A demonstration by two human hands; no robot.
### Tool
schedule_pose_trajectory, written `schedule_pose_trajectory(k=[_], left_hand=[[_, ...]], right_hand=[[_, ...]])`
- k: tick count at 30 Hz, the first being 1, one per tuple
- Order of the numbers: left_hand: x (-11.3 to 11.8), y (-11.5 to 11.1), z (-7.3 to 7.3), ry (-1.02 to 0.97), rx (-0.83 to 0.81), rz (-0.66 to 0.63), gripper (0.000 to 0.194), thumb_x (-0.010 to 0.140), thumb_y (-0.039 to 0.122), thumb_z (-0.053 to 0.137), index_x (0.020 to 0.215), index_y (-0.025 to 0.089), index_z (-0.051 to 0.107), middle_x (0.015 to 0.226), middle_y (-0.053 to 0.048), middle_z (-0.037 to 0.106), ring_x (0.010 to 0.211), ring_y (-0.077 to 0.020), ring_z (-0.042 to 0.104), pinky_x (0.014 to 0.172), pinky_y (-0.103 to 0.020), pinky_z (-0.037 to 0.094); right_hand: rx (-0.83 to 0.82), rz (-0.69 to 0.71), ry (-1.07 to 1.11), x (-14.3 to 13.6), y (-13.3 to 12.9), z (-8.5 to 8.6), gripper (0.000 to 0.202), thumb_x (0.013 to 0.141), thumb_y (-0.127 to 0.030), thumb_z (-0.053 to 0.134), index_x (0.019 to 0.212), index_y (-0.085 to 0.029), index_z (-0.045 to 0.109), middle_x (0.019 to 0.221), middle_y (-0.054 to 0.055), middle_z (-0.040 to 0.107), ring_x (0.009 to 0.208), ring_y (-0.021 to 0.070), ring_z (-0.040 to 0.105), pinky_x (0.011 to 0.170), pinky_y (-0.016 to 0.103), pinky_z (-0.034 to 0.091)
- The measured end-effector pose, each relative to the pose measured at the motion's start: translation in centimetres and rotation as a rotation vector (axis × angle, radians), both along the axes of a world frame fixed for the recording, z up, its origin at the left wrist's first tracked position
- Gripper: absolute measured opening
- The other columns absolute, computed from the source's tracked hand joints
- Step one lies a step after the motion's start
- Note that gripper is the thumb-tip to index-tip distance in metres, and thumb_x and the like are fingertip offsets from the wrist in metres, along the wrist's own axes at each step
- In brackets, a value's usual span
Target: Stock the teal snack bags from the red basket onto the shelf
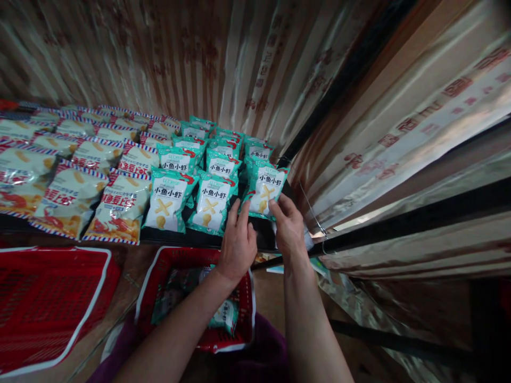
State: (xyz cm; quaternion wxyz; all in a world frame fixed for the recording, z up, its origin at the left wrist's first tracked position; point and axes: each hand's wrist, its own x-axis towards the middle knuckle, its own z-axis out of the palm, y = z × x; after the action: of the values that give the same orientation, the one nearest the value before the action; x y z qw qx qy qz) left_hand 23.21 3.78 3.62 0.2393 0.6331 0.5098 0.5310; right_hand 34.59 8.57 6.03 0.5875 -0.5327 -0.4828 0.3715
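Observation:
A teal and white snack bag (265, 187) leans upright at the right end of the front row, against bags behind it. My right hand (288, 221) pinches its lower right side between thumb and fingers. At the bag's lower left corner is my left hand (239, 239), fingers apart and pointing up, with nothing held in it. Another teal bag (211, 205) stands just left of that hand, and one more (167, 202) stands farther left. Below my forearms sits a red basket (146, 290) with a white rim, holding several bags.
Rows of red, white and orange snack bags (117, 205) fill the shelf's left side. A second red basket (51, 298) lies at the lower left. Striped plastic sheeting (191, 58) hangs behind. Dark metal bars (419, 221) and a thin wire are on the right.

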Motion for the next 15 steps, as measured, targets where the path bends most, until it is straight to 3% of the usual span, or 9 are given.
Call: schedule_pose_trajectory(k=[7, 15], left_hand=[[0.5, 0.3, -0.8, 0.093, 0.033, 0.023, 0.053, 0.089, 0.008, 0.036, 0.141, 0.016, 0.034, 0.145, -0.018, 0.039, 0.137, -0.0254, 0.036, 0.112, -0.046, 0.036], [0.7, 0.0, -0.7, 0.179, 0.095, 0.087, 0.058, 0.084, 0.005, 0.043, 0.140, 0.017, 0.033, 0.139, -0.016, 0.045, 0.134, -0.0276, 0.038, 0.110, -0.050, 0.038]], right_hand=[[-0.026, 0.006, 0.027, 0.7, 0.0, -0.3, 0.046, 0.072, -0.041, 0.068, 0.111, -0.017, 0.063, 0.111, 0.008, 0.069, 0.099, 0.0239, 0.062, 0.091, 0.039, 0.048], [-0.107, 0.020, -0.037, 1.8, -0.4, -0.1, 0.041, 0.070, -0.039, 0.069, 0.105, -0.018, 0.063, 0.104, 0.007, 0.070, 0.095, 0.0243, 0.062, 0.086, 0.038, 0.049]])
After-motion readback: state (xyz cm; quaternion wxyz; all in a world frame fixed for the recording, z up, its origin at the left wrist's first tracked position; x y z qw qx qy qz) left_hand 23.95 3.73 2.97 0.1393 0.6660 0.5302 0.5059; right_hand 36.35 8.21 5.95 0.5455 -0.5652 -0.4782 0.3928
